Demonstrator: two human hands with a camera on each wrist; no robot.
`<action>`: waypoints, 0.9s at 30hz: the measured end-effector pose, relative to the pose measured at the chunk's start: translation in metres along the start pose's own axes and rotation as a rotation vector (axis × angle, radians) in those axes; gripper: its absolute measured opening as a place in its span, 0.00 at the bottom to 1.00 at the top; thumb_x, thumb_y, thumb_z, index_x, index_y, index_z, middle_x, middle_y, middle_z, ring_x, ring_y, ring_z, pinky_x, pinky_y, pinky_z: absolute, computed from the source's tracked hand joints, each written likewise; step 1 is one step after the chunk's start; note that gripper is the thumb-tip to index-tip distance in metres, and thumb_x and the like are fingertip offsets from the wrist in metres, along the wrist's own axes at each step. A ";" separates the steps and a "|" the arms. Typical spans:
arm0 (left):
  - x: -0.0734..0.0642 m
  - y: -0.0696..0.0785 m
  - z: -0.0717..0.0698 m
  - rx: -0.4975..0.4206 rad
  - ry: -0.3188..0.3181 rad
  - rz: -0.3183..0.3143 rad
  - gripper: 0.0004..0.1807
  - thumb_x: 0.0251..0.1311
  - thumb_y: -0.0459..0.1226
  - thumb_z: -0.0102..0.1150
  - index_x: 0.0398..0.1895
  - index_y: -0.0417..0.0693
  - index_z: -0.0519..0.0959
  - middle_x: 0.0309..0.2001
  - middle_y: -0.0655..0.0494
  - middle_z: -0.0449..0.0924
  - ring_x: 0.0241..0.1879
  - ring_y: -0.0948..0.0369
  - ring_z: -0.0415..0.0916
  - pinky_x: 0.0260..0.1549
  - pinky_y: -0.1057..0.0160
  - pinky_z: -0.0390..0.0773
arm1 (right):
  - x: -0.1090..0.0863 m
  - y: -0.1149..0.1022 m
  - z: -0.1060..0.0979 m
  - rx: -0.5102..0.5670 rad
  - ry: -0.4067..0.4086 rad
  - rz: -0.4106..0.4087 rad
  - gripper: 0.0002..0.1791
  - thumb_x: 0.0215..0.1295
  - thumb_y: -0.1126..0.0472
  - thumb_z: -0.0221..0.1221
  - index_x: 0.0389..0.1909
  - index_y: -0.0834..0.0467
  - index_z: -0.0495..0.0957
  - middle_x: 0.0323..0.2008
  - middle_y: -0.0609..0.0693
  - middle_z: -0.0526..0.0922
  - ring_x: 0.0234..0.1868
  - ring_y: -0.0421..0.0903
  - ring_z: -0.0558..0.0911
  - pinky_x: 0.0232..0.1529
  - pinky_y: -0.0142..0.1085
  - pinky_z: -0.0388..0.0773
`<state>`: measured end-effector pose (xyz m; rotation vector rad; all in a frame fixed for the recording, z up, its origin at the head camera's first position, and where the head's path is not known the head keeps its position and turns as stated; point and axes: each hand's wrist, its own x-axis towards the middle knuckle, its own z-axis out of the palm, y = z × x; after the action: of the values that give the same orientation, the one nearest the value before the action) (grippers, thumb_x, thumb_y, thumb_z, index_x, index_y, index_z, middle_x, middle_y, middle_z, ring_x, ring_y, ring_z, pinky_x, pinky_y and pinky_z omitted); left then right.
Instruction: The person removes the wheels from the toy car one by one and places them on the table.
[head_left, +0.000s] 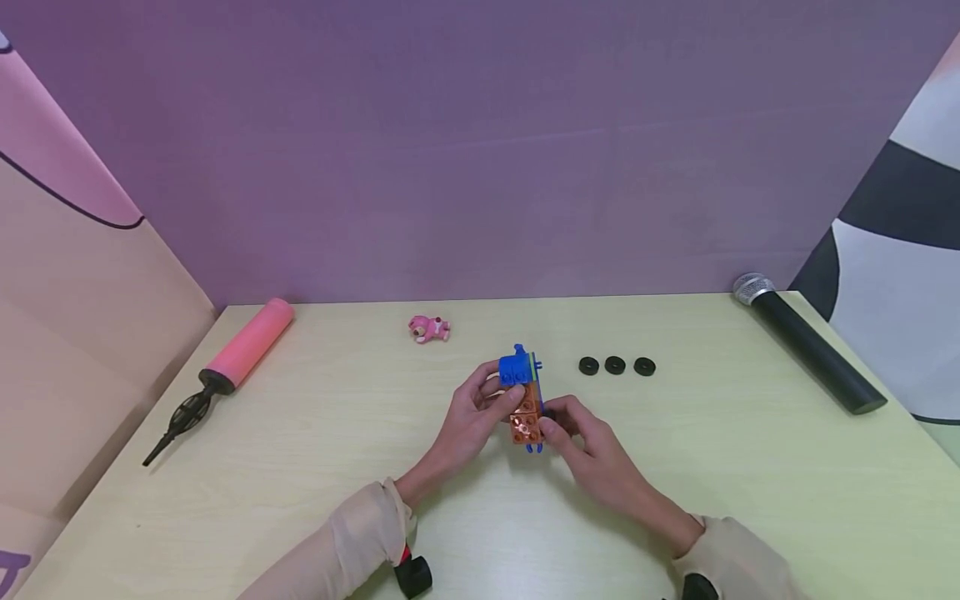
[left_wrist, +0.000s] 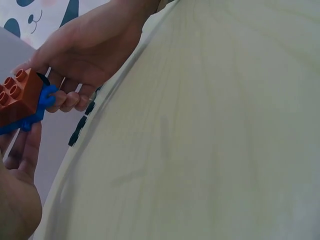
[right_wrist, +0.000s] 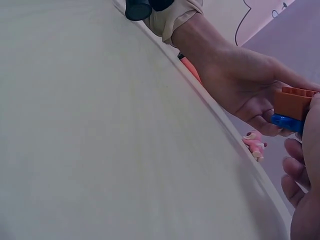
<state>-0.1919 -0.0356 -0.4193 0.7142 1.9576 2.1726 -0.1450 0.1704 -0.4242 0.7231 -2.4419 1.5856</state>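
Observation:
My left hand [head_left: 467, 423] grips a small toy built of blocks, with orange studded blocks [head_left: 526, 427] and a blue block [head_left: 515, 368] at its far end. A blue base runs along the toy's right side in the head view. Against that side, my right hand [head_left: 603, 462] pinches a small black wheel [head_left: 550, 414], mostly hidden by the fingers. The toy is held above the table. In the left wrist view the orange studs [left_wrist: 15, 91] face up, over the blue base [left_wrist: 46, 97]. The right wrist view shows only the toy's end [right_wrist: 291, 105].
Three black wheels [head_left: 615, 365] lie in a row beyond the right hand. A pink bear figure [head_left: 430, 328] lies farther back. A pink balloon pump [head_left: 251, 343] is at the left of the table [head_left: 337, 375], a black microphone [head_left: 813, 346] at the right. A purple wall stands behind.

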 end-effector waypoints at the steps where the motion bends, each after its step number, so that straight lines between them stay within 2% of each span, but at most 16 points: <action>1: 0.000 0.000 0.000 -0.008 0.002 0.002 0.30 0.76 0.44 0.58 0.74 0.39 0.65 0.60 0.38 0.81 0.51 0.49 0.84 0.49 0.61 0.82 | 0.000 0.000 0.000 0.008 0.005 0.007 0.09 0.81 0.64 0.52 0.54 0.61 0.75 0.40 0.46 0.84 0.39 0.46 0.82 0.40 0.36 0.81; 8: 0.000 -0.001 0.001 -0.045 0.003 -0.011 0.34 0.73 0.47 0.63 0.73 0.36 0.65 0.60 0.36 0.80 0.50 0.52 0.83 0.50 0.61 0.81 | 0.000 -0.003 0.002 0.134 0.062 0.025 0.12 0.82 0.66 0.50 0.57 0.68 0.75 0.47 0.57 0.85 0.47 0.43 0.85 0.50 0.36 0.83; 15: -0.001 -0.001 0.003 -0.025 -0.027 -0.046 0.34 0.69 0.47 0.66 0.70 0.36 0.69 0.53 0.45 0.82 0.51 0.52 0.83 0.51 0.59 0.81 | 0.001 -0.005 0.006 0.211 0.119 -0.003 0.13 0.81 0.69 0.49 0.58 0.72 0.74 0.49 0.64 0.83 0.48 0.41 0.85 0.51 0.36 0.83; 17: -0.001 -0.001 0.003 -0.009 -0.037 -0.041 0.34 0.70 0.50 0.65 0.70 0.37 0.71 0.54 0.46 0.81 0.51 0.51 0.83 0.51 0.59 0.81 | 0.001 -0.006 0.007 0.203 0.133 -0.002 0.13 0.81 0.70 0.50 0.58 0.71 0.73 0.48 0.64 0.83 0.48 0.41 0.85 0.51 0.35 0.83; 21: -0.001 -0.004 0.002 0.023 -0.041 -0.029 0.36 0.69 0.54 0.65 0.70 0.39 0.72 0.53 0.44 0.83 0.50 0.51 0.84 0.51 0.57 0.82 | 0.001 -0.007 0.008 0.124 0.180 0.025 0.12 0.79 0.68 0.53 0.59 0.66 0.72 0.40 0.55 0.84 0.41 0.43 0.85 0.47 0.34 0.82; 24: -0.001 -0.006 0.003 0.036 -0.031 -0.015 0.35 0.69 0.52 0.65 0.69 0.39 0.73 0.52 0.42 0.84 0.49 0.52 0.84 0.52 0.57 0.82 | 0.001 -0.007 0.008 0.059 0.200 0.048 0.11 0.78 0.66 0.55 0.57 0.63 0.73 0.37 0.50 0.84 0.38 0.45 0.85 0.44 0.34 0.81; 27: -0.001 -0.006 0.004 0.044 -0.021 -0.001 0.33 0.70 0.50 0.64 0.69 0.38 0.72 0.52 0.41 0.85 0.49 0.53 0.84 0.53 0.57 0.81 | 0.000 -0.007 0.008 0.027 0.196 0.050 0.09 0.79 0.65 0.56 0.54 0.62 0.75 0.38 0.48 0.84 0.38 0.48 0.85 0.43 0.35 0.80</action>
<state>-0.1909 -0.0318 -0.4257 0.7389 2.0004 2.1190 -0.1407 0.1613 -0.4216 0.4884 -2.3189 1.6264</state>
